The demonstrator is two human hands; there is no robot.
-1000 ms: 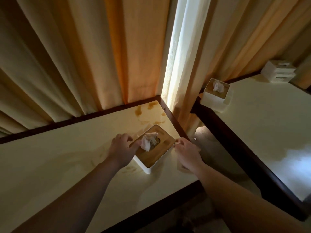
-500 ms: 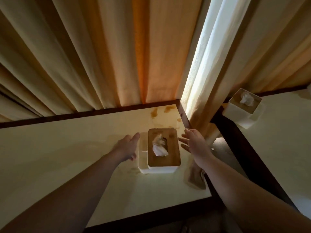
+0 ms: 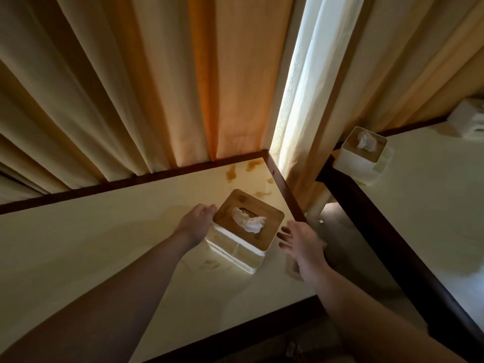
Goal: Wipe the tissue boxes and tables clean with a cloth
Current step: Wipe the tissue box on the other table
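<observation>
A white tissue box with a wooden lid and a tissue poking out stands near the right end of a cream table with a dark wooden rim. My left hand lies against the box's left side, fingers fairly straight. My right hand hovers just right of the box with fingers spread, not touching it. Brown stains mark the table's far corner. No cloth is visible.
A second table stands to the right across a narrow gap, carrying another wooden-lidded tissue box at its near corner and a white box farther back. Beige curtains hang behind both tables.
The tissue box has turned on the table, ending with a corner towards me. My right hand has drawn back slightly from it, while the left stays at its left side.
</observation>
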